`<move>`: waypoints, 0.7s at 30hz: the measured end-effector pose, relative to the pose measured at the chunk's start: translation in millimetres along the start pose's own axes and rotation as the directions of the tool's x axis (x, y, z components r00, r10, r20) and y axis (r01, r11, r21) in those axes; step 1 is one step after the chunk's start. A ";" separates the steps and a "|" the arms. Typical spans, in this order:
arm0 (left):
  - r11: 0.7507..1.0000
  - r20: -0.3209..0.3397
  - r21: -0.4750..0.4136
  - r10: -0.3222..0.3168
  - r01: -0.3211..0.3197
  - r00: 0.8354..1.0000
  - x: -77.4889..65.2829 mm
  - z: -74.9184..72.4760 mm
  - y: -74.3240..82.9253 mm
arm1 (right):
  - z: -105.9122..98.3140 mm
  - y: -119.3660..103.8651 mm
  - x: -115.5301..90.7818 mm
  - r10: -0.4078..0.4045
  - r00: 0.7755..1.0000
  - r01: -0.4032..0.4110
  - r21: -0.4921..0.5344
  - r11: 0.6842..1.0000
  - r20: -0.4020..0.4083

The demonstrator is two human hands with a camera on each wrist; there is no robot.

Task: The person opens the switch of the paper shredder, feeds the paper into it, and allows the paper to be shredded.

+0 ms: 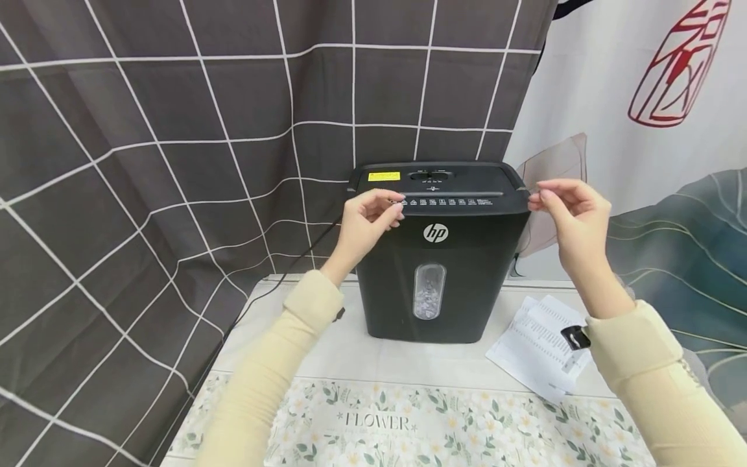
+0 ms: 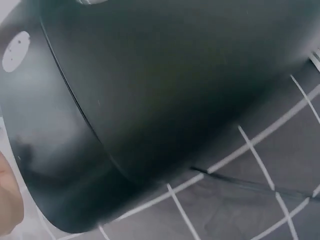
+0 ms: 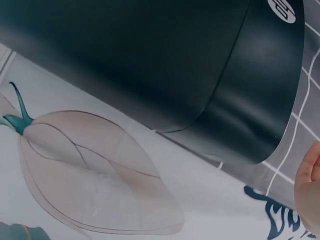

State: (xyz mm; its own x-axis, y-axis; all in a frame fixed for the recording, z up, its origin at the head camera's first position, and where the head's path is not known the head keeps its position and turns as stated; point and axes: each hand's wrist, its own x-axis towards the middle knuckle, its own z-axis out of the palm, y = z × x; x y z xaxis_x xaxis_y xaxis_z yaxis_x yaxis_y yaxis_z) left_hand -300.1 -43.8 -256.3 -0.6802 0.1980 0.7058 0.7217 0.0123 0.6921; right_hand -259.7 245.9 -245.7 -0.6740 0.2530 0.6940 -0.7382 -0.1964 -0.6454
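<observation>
A black HP paper shredder (image 1: 432, 259) stands upright in the middle of the head view, with paper shreds showing through its small window (image 1: 428, 292). In front of its top, toward the left, my left hand (image 1: 371, 217) is raised with loosely bent fingers and the thumb near them. Close to the top right corner is my right hand (image 1: 574, 211), its fingers bent and thumb near the forefinger. No sheet shows in either hand. Only an edge of the left hand (image 2: 7, 200) enters the left wrist view, and part of the right hand (image 3: 309, 190) the right wrist view.
Printed paper sheets (image 1: 539, 344) lie on the white table right of the shredder. A floral mat (image 1: 373, 421) covers the table's near side. A dark cable (image 1: 280, 279) runs left of the shredder. Behind hang a dark checked curtain (image 1: 233, 97) and a patterned white cloth (image 1: 601, 84).
</observation>
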 end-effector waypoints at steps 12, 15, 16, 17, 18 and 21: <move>0.999 0.032 0.016 0.045 -0.045 0.998 -65.1 38.0 -14.9 | -44.3 23.8 -42.4 -0.003 0.990 0.007 0.026 1.000 -0.144; 1.000 0.035 0.003 0.021 -0.021 0.999 -81.0 52.4 -22.8 | -58.5 31.2 -53.7 0.037 0.985 -0.023 0.082 0.996 -0.171; 1.000 0.031 -0.002 0.009 -0.009 0.999 -86.4 57.6 -26.0 | -62.8 33.0 -57.3 0.046 0.982 -0.031 0.084 0.996 -0.182; 1.000 0.026 -0.010 -0.001 0.001 1.000 -91.8 62.8 -29.6 | -66.8 34.3 -60.7 0.058 0.980 -0.042 0.086 0.995 -0.193; 1.000 0.019 -0.019 -0.010 0.010 1.000 -97.2 67.8 -33.0 | -70.3 35.5 -63.8 0.065 0.978 -0.048 0.089 0.995 -0.198; 0.998 0.000 -0.052 -0.037 0.037 0.999 -113.6 82.7 -44.6 | -79.4 38.7 -71.5 0.083 0.974 -0.069 0.074 0.995 -0.211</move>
State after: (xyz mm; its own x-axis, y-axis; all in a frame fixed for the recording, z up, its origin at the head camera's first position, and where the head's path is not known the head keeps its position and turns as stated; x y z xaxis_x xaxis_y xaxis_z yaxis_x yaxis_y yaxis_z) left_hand -244.4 14.2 -379.9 -0.7062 0.1978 0.6798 0.6886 -0.0314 0.7245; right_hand -238.0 295.4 -345.7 -0.7120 0.4298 0.5552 -0.6901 -0.2826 -0.6662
